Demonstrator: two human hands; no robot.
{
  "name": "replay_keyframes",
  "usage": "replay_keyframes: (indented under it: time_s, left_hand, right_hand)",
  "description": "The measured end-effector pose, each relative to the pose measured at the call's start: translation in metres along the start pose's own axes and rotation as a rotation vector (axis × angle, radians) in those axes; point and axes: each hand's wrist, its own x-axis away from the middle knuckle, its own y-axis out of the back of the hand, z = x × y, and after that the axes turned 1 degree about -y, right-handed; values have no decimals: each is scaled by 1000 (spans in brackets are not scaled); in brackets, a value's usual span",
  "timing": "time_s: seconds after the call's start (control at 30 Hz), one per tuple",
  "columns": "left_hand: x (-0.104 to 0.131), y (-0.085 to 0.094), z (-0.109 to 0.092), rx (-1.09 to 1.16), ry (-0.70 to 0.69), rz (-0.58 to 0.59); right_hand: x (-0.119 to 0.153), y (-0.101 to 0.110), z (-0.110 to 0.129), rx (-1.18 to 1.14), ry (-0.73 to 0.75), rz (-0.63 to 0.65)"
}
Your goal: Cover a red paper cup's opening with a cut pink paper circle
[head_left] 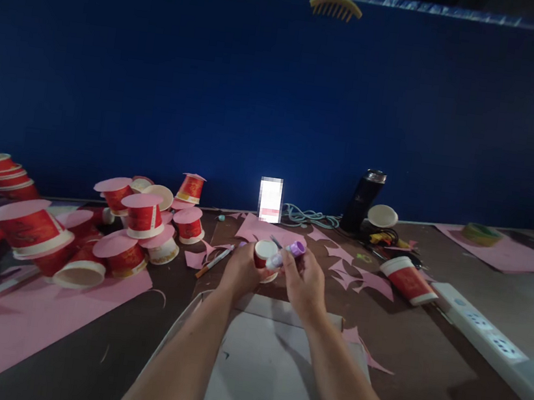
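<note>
My left hand (pixel 241 267) is closed around a small red paper cup (pixel 266 250), which appears upside down with its pale base facing up. In my right hand (pixel 305 285) is a glue stick (pixel 286 255), white with a purple end, its pale tip at the cup's base. Both hands are above the far edge of a grey-white board or box (pixel 265 364). Left of them lies a marker-like pen (pixel 214 261). Pink paper scraps (pixel 270 230) are spread behind and to the right of the hands.
Several upside-down red cups topped with pink paper discs (pixel 143 202) crowd the left side, by a pink sheet (pixel 49 322). A black flask (pixel 363 199), a tipped cup (pixel 407 279) and a white power strip (pixel 480 333) stand right. A blue partition (pixel 242 92) closes the back.
</note>
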Motion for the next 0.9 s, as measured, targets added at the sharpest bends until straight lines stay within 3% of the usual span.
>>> replay_keyframes:
  time_s: [0.17,0.3,0.4,0.57,0.63,0.9]
  left_hand:
    - [0,1,-1,-52,-22,-30]
    - [-4,-1,1,-102,9,-8]
    - [-6,-1,0,-10,59,15]
    - [-4,9,-6,408,247,294]
    - [-2,14,-7,531,252,365]
    - [-1,13,-1,542,148,304]
  right_hand:
    - [-3,0,6,-186,-36,-146]
    - [-3,-1,6,-163,-63,-77]
    - [-1,-2,5,-133,-57,-33]
    - [0,-1,3,-79,-31,-30]
    - [0,-1,2,-63,-27,-32]
    - [-3,0,1,-138,-43,-33]
